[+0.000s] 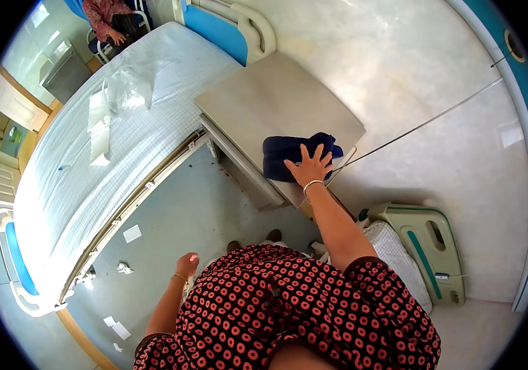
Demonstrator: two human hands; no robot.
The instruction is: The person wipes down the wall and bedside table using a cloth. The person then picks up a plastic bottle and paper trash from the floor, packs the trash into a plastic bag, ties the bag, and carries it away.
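Note:
A dark blue cloth bundle [279, 159] lies near the front edge of a grey bedside cabinet [276, 92]. My right hand [311, 165] rests on the bundle's right part with its fingers spread, and a bracelet circles that wrist. Low at my left side hangs my left hand [187, 265], away from the cabinet and the bed. Its fingers look curled together, and whether anything is inside them is hidden.
A bed [153, 80] with a checked sheet, a clear plastic bag [127, 92] and white paper [99, 139] is at left. A person [113, 24] sits beyond it. Paper scraps [132, 233] litter the floor. Another bed's headboard [424, 246] stands at right.

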